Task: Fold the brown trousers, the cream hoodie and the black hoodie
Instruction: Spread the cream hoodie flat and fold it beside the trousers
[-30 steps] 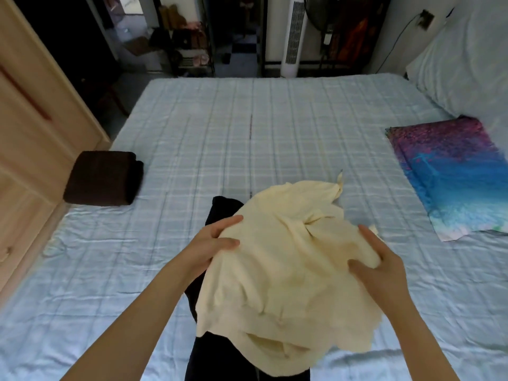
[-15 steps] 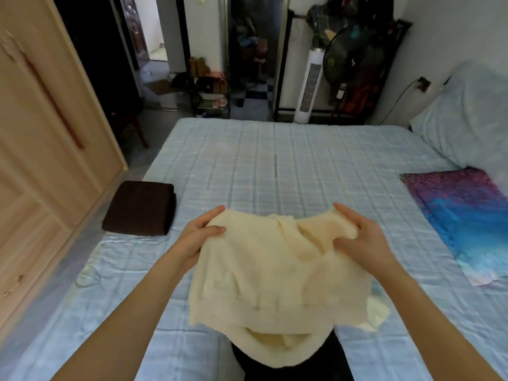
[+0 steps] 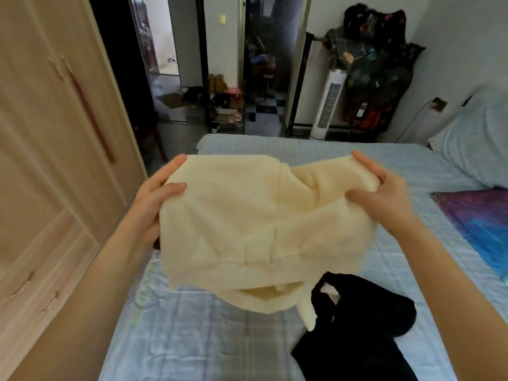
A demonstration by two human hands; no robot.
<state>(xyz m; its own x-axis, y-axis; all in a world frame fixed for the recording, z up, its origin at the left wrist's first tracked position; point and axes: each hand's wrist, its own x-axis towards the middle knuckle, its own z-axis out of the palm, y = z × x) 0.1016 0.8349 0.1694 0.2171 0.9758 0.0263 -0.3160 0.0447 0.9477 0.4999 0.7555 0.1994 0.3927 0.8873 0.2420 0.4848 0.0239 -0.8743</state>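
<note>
Head view: bed (image 3: 198, 339) with a pale blue checked sheet is spread below and beyond both hands. Wooden wardrobe (image 3: 49, 149) is seen off to the left of the left hand. Cream hoodie (image 3: 255, 229) is held up in the air between the two hands, above the bed, top edge stretched across, rest hanging down bunched. Black hoodie (image 3: 365, 334) is left crumpled on the sheet, below the right hand and just under the hanging cream cloth. Pillow (image 3: 478, 138) is seen beyond the right hand; a purple and blue cloth (image 3: 478, 221) is laid on the bed to the right of the right hand. White tower fan (image 3: 328, 105) is stood on the floor past the bed's far edge. Left hand (image 3: 154, 199) is closed on the cream hoodie's upper left corner, thumb on the near face. Right hand (image 3: 384, 193) is clamped on the upper right corner, thumb pressed into the cloth. Brown trousers are not made out.
</note>
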